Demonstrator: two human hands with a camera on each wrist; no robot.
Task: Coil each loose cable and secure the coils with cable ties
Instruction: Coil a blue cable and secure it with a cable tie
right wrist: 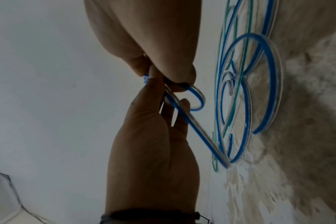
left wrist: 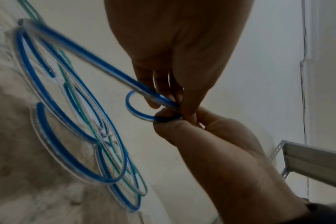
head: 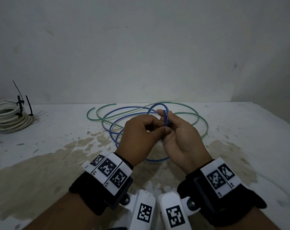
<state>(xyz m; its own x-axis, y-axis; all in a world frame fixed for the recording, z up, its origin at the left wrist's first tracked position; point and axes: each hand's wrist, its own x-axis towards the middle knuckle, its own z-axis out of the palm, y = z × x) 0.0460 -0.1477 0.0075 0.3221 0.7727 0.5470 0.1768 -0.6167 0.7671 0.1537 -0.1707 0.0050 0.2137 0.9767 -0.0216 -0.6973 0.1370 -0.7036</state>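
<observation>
Both hands meet over the middle of the table and pinch the blue cable point(head: 165, 118) near its end. My left hand point(head: 159, 127) holds it between thumb and forefinger, and my right hand point(head: 166, 115) grips it with its fingertips. In the left wrist view a small tight loop of the blue cable point(left wrist: 128, 102) juts out from the two pinches, left hand point(left wrist: 175, 119) below, right hand point(left wrist: 175, 103) above. The right wrist view shows the blue cable point(right wrist: 192, 125) running taut down to its loose loops on the table. A green cable point(head: 207, 128) lies uncoiled under and around them.
A white cable coil point(head: 10, 117) bound with black cable ties point(head: 20, 103) sits at the far left by the wall. The white table point(head: 58, 130) carries brown stains point(head: 33, 171) near me. A metal shelf frame point(left wrist: 307, 159) shows off to the right.
</observation>
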